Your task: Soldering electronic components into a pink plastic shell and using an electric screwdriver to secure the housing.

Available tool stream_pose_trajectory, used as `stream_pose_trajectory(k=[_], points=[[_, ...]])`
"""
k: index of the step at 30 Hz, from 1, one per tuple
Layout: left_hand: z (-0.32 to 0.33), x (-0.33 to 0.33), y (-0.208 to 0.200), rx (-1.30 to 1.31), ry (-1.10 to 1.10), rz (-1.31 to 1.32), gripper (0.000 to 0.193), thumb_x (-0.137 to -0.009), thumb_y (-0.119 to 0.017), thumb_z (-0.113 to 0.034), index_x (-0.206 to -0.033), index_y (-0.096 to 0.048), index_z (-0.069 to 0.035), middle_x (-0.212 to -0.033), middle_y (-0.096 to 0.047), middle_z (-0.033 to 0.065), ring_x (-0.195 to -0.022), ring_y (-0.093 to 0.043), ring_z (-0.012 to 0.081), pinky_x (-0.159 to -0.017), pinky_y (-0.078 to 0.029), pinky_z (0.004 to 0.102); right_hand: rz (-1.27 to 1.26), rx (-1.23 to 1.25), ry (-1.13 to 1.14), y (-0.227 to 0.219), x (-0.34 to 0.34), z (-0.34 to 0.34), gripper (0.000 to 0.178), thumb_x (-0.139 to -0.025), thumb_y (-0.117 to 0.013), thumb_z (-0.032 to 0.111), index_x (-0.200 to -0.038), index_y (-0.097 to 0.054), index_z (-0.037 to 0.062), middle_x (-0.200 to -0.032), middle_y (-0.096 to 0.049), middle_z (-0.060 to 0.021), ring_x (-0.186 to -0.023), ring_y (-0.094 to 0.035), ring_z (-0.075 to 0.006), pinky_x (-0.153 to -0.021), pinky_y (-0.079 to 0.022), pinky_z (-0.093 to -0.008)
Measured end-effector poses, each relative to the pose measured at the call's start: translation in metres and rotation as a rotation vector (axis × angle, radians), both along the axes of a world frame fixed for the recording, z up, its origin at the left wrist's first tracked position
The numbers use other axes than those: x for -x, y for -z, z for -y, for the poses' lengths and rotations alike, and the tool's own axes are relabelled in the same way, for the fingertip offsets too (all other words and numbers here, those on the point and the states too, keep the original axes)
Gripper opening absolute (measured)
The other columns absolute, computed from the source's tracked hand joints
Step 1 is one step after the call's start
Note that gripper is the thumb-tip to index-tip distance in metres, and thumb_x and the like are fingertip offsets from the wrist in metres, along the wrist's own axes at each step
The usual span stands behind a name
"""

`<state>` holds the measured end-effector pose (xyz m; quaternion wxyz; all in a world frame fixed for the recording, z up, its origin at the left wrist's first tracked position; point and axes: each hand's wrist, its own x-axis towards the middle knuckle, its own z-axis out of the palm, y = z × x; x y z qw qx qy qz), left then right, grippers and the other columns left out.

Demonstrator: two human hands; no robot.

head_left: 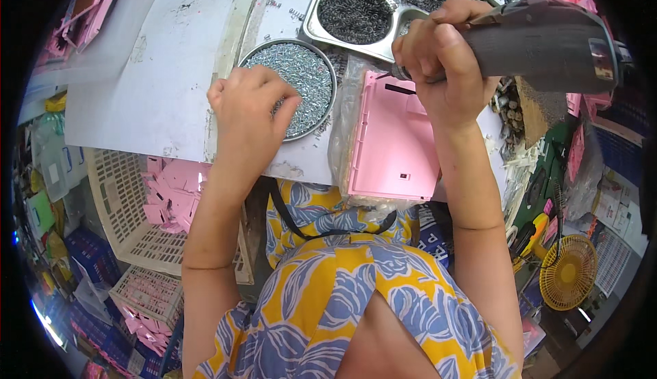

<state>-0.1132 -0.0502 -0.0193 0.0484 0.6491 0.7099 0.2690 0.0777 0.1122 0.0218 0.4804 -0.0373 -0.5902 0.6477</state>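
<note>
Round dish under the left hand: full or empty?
Not empty: small silvery pieces spread across the round dish nearly to its rim; depth, cannot tell.

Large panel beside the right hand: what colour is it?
The large panel is pink; the head view shows it best.

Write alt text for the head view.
A person's right hand grips a dark handheld tool near a pink panel, while the left hand is over a round dish of small silvery pieces. Beyond sits a metal tray of dark springs.
</note>
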Motion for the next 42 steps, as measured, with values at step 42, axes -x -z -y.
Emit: stream_pose_trajectory(k=[42], points=[[-0.011,0.0,0.016,-0.111,-0.049,-0.055,0.013,-0.086,-0.072,-0.021,-0.081,-0.065,-0.011,-0.088,-0.061,0.0018,-0.095,-0.057,0.0233,-0.092,-0.032,0.0461,0.485,-0.293,0.047,-0.003,-0.001,0.059,0.019,-0.094,-0.065,0.008,-0.096,-0.046,0.004,-0.063,-0.052,-0.0072,-0.049,-0.045,-0.0124,-0.048,-0.04,-0.03]])
